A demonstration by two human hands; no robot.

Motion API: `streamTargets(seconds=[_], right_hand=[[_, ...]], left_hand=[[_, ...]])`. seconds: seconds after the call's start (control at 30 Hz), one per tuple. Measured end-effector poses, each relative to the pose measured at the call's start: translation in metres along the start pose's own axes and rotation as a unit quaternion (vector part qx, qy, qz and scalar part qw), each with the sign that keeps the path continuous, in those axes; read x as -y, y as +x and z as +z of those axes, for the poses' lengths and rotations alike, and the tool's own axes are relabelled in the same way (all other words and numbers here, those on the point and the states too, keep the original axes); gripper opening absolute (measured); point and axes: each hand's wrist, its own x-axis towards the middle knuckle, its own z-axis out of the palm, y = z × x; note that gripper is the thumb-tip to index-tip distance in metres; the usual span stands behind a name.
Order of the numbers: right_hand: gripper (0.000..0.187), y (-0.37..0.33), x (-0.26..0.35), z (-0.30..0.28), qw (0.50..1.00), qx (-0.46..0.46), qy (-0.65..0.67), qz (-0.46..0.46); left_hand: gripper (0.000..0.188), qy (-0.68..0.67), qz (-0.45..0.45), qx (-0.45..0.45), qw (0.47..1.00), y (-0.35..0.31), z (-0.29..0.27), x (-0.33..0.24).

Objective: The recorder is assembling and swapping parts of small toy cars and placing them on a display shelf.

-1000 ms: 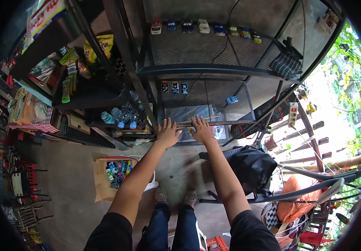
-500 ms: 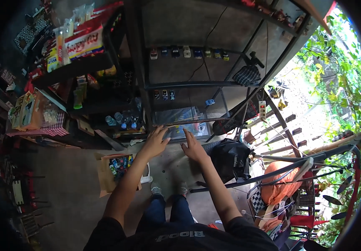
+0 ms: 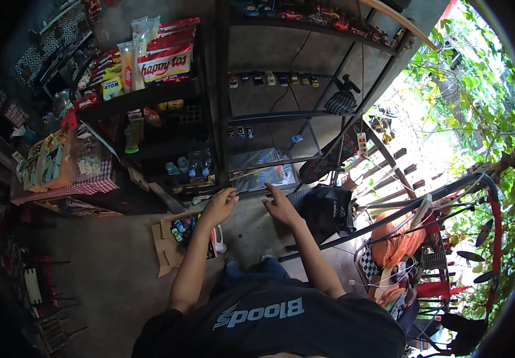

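Note:
My left hand (image 3: 218, 209) hovers before the low end of the dark metal shelf rack (image 3: 269, 113), its fingers partly bent and apart. Level with it, my right hand (image 3: 282, 210) points forward with the index finger stretched out. Both hands are open, and I see nothing in either. Past my fingertips a clear plastic-covered bundle (image 3: 263, 173) lies at the foot of the rack. Higher up stand a row of small toy cars (image 3: 258, 79), a shorter row of toy cars (image 3: 241, 132) and a lone blue toy car (image 3: 296, 139).
An open cardboard box (image 3: 165, 249) of toy cars sits on the floor by my left forearm. Right of my hands is a black bag (image 3: 327, 210). Snack packets (image 3: 165, 62) fill a stand at left. A metal bar (image 3: 383, 224) juts in from the right.
The view has tilted upward, bringing more of the top shelf's toys and my shirt into the picture. My left fingers are more bent; both hands remain in front of the rack.

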Motion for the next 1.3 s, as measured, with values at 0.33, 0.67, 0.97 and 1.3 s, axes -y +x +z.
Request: streamTargets(seconds=[0.33, 0.67, 0.97, 1.3], right_hand=[[0.068, -0.022, -0.034, 0.004, 0.998, 0.021, 0.003, 0.062], [0.071, -0.018, -0.068, -0.058, 0.996, 0.025, -0.022, 0.087], [0.072, 0.002, -0.158, -0.131, 0.995, 0.011, 0.003, 0.095], [0.077, 0.032, -0.244, -0.172, 0.99, 0.003, 0.039, 0.138]], left_hand=[[0.033, -0.02, -0.012, 0.012, 1.0, -0.014, 0.007, 0.014], [0.034, 0.019, -0.053, 0.016, 0.998, 0.034, 0.076, 0.01], [0.033, -0.002, -0.103, 0.064, 0.993, 0.105, 0.169, -0.018], [0.036, 0.039, -0.148, 0.082, 0.985, 0.174, 0.219, -0.023]])
